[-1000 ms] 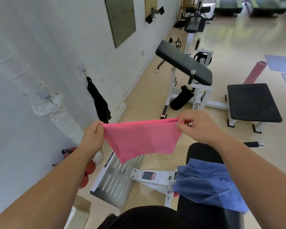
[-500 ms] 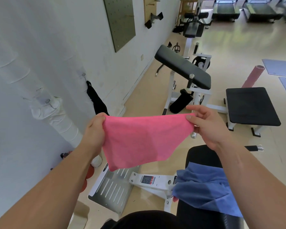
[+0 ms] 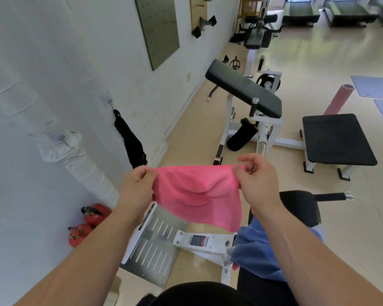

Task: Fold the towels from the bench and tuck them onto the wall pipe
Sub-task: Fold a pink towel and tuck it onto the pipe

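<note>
A pink towel [image 3: 197,195] hangs in the air in front of me, stretched by its top edge. My left hand [image 3: 137,186] pinches its left corner and my right hand [image 3: 257,182] pinches its right corner. The cloth sags in the middle and droops to a point at the lower right. A blue towel [image 3: 259,255] lies crumpled on the black bench pad [image 3: 301,208] under my right forearm. The white wrapped wall pipe [image 3: 80,164] runs slantwise down the wall at the left.
Two red kettlebells [image 3: 86,224] sit on the floor below the pipe. A black cloth [image 3: 131,140] hangs from a wall hook. A white machine with a metal footplate [image 3: 150,246] stands below my hands. A curl bench [image 3: 243,89] and a flat black seat [image 3: 336,138] stand beyond.
My hands have come closer together, so the pink towel sags and wrinkles in the middle. Its lowest point has shifted from the left side to the right.
</note>
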Motion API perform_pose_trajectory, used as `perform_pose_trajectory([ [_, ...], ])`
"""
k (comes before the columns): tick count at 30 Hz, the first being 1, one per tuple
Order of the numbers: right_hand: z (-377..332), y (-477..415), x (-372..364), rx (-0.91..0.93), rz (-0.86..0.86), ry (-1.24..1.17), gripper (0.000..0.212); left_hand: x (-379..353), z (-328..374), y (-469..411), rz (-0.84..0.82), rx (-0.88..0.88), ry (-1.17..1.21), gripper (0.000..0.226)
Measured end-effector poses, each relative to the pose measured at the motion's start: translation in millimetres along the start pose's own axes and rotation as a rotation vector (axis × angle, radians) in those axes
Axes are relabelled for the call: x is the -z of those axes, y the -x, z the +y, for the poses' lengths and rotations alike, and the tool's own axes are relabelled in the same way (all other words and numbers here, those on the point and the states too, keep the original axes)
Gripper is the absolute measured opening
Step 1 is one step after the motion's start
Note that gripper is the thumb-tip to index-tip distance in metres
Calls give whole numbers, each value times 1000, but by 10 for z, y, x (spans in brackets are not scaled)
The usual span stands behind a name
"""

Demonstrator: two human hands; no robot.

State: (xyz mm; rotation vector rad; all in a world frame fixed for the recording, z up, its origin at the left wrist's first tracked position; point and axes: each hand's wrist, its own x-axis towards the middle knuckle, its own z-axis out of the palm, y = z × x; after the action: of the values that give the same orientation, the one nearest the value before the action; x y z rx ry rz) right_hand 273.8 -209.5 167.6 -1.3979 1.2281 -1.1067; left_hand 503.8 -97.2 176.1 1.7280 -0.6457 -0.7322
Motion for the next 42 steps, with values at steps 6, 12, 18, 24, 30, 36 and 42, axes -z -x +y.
perform_pose_trajectory([
  [6, -224, 328, -325, -26, -196, -135, 25, -224, 70, 219, -131, -92, -29, 20],
  [12, -264, 497, -486, 8, -302, -209, 28, -365, 108, 395, -197, -177, -65, 14],
  [18, -200, 529, -461, 50, -314, -174, 27, -381, 107, 446, -182, -193, -105, 22],
  [24, -220, 601, -413, 166, -340, -145, 39, -382, 94, 471, -183, -246, -124, 17],
  [30, -158, 528, -367, 286, -419, 35, 46, -301, 29, 411, -156, -320, -226, 15],
  [36, -35, 200, -196, 412, -597, 583, 27, -153, 108, 350, -230, -398, -313, 24],
  [42, -49, 0, -128, 473, -838, 817, 40, 51, 202, 257, -365, -459, -355, 19],
])
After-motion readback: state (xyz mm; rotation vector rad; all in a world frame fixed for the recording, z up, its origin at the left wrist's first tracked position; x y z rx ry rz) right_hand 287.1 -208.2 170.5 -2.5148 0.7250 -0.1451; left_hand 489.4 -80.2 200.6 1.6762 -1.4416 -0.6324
